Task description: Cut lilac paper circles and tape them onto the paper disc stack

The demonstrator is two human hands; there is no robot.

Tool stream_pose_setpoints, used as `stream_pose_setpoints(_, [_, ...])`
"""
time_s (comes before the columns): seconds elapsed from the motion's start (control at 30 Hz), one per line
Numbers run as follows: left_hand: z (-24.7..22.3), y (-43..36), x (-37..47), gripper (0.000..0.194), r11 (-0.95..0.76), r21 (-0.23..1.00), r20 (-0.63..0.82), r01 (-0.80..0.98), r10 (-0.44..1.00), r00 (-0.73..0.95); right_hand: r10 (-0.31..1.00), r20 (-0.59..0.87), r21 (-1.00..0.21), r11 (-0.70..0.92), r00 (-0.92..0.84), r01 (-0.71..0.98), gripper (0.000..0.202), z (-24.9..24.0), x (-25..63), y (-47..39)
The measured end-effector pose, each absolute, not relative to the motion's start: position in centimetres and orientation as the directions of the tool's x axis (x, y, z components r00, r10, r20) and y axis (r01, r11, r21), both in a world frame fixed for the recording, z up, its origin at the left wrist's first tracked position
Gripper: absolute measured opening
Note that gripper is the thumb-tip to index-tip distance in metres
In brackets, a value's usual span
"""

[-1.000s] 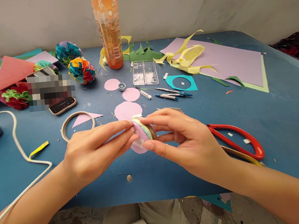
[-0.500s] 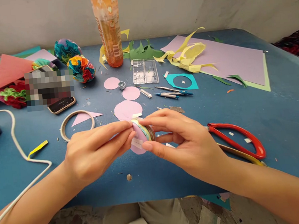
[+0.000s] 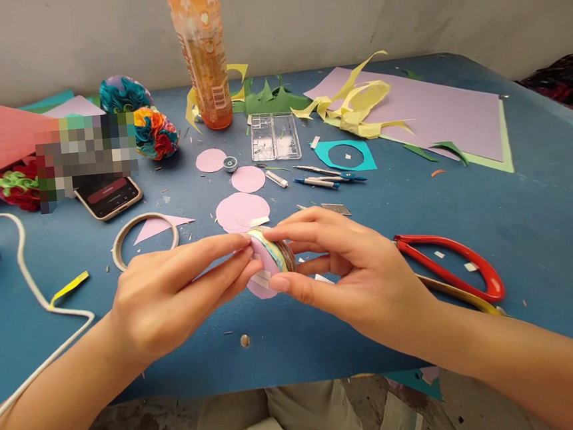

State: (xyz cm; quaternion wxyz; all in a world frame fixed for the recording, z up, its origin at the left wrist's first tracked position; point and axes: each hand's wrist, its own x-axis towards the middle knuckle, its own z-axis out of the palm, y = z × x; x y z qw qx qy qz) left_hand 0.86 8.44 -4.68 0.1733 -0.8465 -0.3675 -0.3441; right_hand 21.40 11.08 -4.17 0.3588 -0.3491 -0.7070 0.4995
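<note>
Between both hands, above the table's front half, is a small round stack of coloured paper discs (image 3: 280,252), its edge striped yellow, blue and brown, with a pink face towards the left. My left hand (image 3: 172,288) has its fingertips pressed together at the upper left of the stack. My right hand (image 3: 345,257) grips it from the right, thumb at the front and fingers behind. Just under the stack shows a pink paper piece (image 3: 262,291) with white tape strips; whether it is attached is unclear. More pink paper circles (image 3: 242,209) lie right behind the hands.
Red-handled scissors (image 3: 493,284) lie right, a tape roll (image 3: 115,250) left. Beyond are a compass (image 3: 348,175), a clear plastic case (image 3: 274,139), an orange bottle (image 3: 208,68), yellow paper scraps (image 3: 358,112) and a phone (image 3: 114,200). A white cable (image 3: 24,265) passes by my left arm.
The whole view has shifted slightly, so objects appear a little further left. Both hands keep nearly the same hold on the stack. The phone's screen now shows a reddish area.
</note>
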Motion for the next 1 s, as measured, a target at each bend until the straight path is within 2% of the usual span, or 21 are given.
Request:
stream_pose_setpoints(0.33, [-5.27,8.26,0.67,0.023,-0.679,-0.032,0.705,0.733,0.505,0.498,0.854,0.166,-0.955,0.264,-0.493,0.135,0.029,-4.49,21.30,11.05])
stream_pose_setpoints(0.63, [-5.06,8.04,0.87,0.011,-0.653,0.091,0.683,0.752,0.591,0.430,0.851,0.173,-0.961,0.256,-0.496,0.103,0.028,-4.26,21.31,11.18])
stream_pose_setpoints(0.83, [-5.19,7.94,0.94,0.013,-0.656,0.025,0.704,0.755,0.548,0.453,0.848,0.189,-0.959,0.268,-0.496,0.093,0.028,-4.40,21.31,11.13])
stream_pose_setpoints(1.0, [-5.08,8.13,1.14,0.008,-0.638,0.121,0.678,0.761,0.613,0.406,0.834,0.184,-0.965,0.253,-0.520,0.064,0.029,-4.49,21.25,11.05])
